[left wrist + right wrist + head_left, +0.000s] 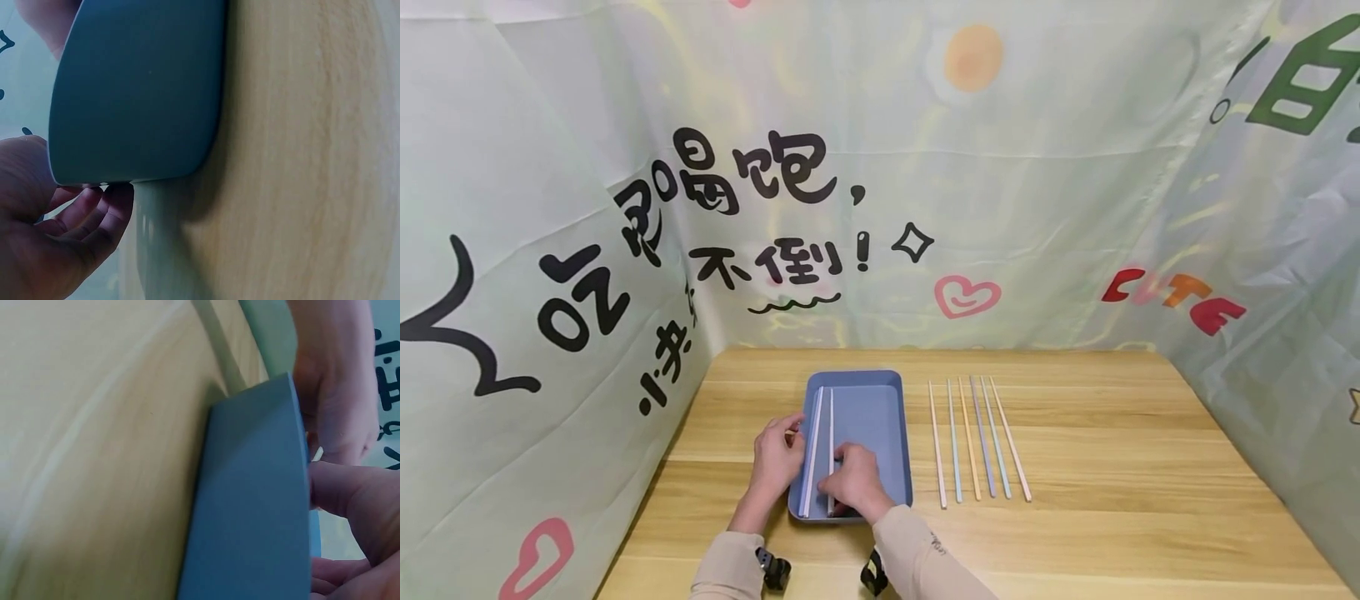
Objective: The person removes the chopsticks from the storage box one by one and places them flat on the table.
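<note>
A blue rectangular tray [868, 433] rests on the wooden table. Along its left side lie pale, thin chopsticks [812, 454], close together and nearly parallel. My right hand [856, 479] reaches over the near part of the tray and pinches another pale chopstick [831, 433] close to its near end. At the tray's left rim is my left hand [778, 454], its bent fingers [115, 215] touching the outer wall in the left wrist view. In the right wrist view the tray wall [250, 487] hides what the right fingertips hold.
Several coloured chopsticks [976, 442] in pink, blue, yellow and purple lie side by side, spaced apart, right of the tray. A printed cloth [1037, 208] hangs around the back and sides of the table [1150, 467].
</note>
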Demonstrator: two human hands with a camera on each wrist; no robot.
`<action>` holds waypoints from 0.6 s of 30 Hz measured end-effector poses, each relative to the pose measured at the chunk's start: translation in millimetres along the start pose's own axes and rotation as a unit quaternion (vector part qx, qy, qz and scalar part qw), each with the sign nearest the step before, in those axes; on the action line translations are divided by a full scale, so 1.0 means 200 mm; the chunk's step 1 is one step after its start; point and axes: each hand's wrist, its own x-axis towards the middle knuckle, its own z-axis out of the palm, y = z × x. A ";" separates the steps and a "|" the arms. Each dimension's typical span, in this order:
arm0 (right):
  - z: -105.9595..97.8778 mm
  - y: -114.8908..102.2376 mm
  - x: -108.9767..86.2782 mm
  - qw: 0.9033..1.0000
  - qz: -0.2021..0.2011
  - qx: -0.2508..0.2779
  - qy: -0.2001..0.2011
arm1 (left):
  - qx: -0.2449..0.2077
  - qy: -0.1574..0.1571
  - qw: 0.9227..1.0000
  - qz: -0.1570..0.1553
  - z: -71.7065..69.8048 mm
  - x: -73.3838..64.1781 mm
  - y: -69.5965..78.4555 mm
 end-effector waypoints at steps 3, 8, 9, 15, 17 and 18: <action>-0.01 0.01 0.01 1.000 0.008 -0.002 -0.005 | -0.004 -0.003 1.000 -0.005 0.00 0.00 0.00; -0.04 0.00 0.01 1.000 0.012 -0.021 -0.003 | -0.003 -0.007 1.000 -0.010 0.00 0.00 -0.01; -0.04 0.00 0.00 1.000 0.012 -0.020 -0.004 | -0.003 -0.007 1.000 -0.012 0.00 0.00 -0.01; -0.11 -0.02 -0.01 0.998 0.033 0.042 -0.034 | -0.003 -0.008 1.000 -0.014 0.00 0.00 -0.01; -0.14 -0.03 -0.02 0.996 0.043 0.064 -0.046 | -0.003 -0.009 1.000 -0.017 0.00 0.00 -0.01; -0.15 -0.04 -0.02 0.995 0.047 0.071 -0.050 | -0.004 -0.009 1.000 -0.018 0.00 0.00 0.00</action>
